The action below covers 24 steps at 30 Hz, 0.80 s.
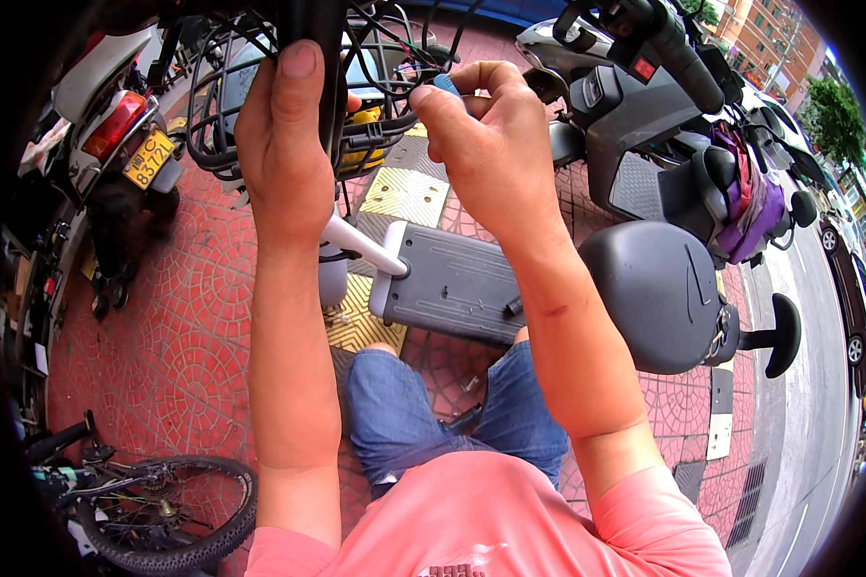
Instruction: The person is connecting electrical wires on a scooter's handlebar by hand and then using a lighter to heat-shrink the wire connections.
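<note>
My left hand [287, 154] is wrapped round a black upright tube [314, 24] at the front of an electric scooter, thumb lying up along it. To its right, my right hand [491, 139] is closed in a pinch beside several thin dark wires [406, 48]. A small blue piece [445, 85] shows between its thumb and forefinger; its kind is too small to tell. Behind the tube hangs a black wire basket [210, 125] with blue and yellow things in it. Below my hands lies the scooter's grey footboard [452, 279], with its black seat [649, 296] to the right.
A parked scooter with a red tail light [115, 125] stands at the left, and a grey scooter [616, 135] at the upper right. A bicycle wheel [168, 510] is at the lower left. Red patterned paving [173, 327] lies below; a road [799, 413] runs along the right.
</note>
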Motion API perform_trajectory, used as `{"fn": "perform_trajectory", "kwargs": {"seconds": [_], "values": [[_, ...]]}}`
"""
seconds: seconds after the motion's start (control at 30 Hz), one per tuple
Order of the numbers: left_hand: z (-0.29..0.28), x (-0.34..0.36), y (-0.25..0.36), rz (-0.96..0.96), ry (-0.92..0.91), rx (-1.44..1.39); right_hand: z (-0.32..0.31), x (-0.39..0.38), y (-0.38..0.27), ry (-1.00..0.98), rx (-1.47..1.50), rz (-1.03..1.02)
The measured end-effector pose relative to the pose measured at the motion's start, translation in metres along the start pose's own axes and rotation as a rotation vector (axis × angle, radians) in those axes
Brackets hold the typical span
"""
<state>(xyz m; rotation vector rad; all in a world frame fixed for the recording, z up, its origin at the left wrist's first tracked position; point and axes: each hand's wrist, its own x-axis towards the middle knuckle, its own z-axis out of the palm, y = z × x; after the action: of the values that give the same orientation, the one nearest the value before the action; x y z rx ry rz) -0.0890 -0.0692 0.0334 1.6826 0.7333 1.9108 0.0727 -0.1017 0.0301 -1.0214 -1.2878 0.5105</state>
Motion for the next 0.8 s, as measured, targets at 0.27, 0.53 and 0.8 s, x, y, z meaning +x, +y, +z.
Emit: {"fn": "perform_trajectory", "kwargs": {"seconds": [0.27,0.53,0.8], "values": [[0.001,-0.001,0.002,-0.004,0.015,0.001,0.002,0.004,0.002,0.005,-0.022,0.009],[0.001,-0.001,0.001,-0.005,0.022,0.002,-0.006,-0.001,-0.003,-0.087,-0.016,-0.008],[0.000,-0.003,0.004,-0.011,-0.014,-0.062,-0.023,0.003,0.000,0.050,-0.198,-0.052]]}}
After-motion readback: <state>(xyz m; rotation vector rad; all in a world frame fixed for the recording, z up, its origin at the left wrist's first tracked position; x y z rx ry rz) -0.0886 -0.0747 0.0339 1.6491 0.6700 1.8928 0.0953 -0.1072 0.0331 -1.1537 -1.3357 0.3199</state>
